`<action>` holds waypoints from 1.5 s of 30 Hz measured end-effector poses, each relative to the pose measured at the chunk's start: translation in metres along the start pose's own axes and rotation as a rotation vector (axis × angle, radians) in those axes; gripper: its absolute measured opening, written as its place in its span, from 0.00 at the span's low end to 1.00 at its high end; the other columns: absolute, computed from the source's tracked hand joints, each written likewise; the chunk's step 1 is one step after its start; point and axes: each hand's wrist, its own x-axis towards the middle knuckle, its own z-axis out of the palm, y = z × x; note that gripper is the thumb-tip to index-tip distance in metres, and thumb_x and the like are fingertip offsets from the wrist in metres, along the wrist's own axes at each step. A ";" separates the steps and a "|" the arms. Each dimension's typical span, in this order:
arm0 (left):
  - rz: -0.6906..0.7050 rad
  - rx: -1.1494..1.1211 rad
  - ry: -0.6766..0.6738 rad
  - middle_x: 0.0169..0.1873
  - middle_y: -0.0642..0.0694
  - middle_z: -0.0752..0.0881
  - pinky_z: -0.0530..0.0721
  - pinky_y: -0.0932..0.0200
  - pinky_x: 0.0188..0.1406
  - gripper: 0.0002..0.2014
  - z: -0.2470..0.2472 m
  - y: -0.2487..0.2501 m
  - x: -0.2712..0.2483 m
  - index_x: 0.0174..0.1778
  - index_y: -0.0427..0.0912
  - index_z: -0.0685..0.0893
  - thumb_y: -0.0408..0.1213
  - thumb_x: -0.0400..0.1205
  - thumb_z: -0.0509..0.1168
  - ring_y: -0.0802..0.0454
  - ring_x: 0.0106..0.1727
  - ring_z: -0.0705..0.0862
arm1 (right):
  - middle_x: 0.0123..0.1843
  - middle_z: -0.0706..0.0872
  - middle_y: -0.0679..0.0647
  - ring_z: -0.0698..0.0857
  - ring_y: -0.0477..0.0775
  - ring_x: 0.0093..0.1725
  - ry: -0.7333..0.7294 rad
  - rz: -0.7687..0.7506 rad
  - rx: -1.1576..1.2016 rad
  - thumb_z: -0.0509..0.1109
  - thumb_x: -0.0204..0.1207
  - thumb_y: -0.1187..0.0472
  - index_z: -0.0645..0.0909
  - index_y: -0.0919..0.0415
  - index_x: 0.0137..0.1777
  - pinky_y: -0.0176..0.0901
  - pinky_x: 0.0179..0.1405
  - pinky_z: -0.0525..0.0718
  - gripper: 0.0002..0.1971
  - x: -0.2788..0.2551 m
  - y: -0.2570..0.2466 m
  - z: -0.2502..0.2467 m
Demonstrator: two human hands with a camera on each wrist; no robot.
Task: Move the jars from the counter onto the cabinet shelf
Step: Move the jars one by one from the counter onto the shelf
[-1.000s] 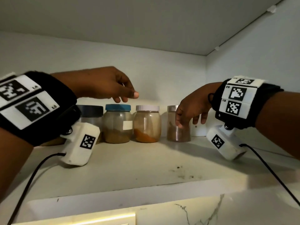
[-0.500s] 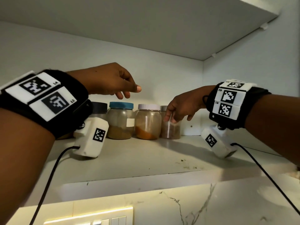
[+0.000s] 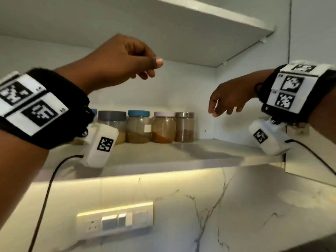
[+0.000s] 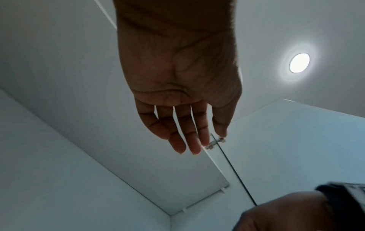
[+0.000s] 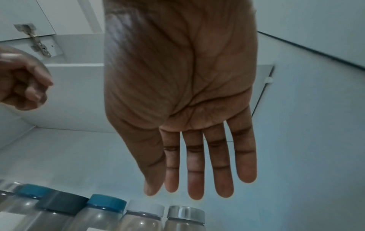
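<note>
A white cabinet shelf (image 3: 163, 157) with a smooth matte top sits under a second shelf board (image 3: 209, 13); beneath it runs a lit strip over a veined marble backsplash (image 3: 236, 206) carrying a white switch plate (image 3: 114, 222). A round ceiling light (image 4: 299, 62) glows in the left wrist view.

Along the shelf's back wall, below and beyond both sets of fingertips, stands a row of clear round jars with powder in them: a grey-lidded jar (image 3: 112, 124), a blue-lidded jar (image 3: 139, 127), a white-lidded jar (image 3: 164, 128) with orange powder, and a steel-lidded jar (image 3: 184, 127) at the right end, each just beside the next.

The left hand (image 3: 123, 60) hangs raised above the jars, fingers loosely bent, holding nothing. The right hand (image 3: 231, 98) hovers right of the steel-lidded jar, palm down, fingers (image 5: 217, 164) straight and released, empty.
</note>
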 end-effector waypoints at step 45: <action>-1.196 0.406 -0.857 0.82 0.42 0.52 0.72 0.40 0.71 0.49 0.130 -0.239 -0.536 0.83 0.52 0.44 0.57 0.73 0.68 0.36 0.77 0.63 | 0.69 0.79 0.53 0.80 0.58 0.65 -0.427 -0.663 0.175 0.64 0.77 0.45 0.62 0.47 0.78 0.55 0.59 0.81 0.30 -0.061 -0.258 0.539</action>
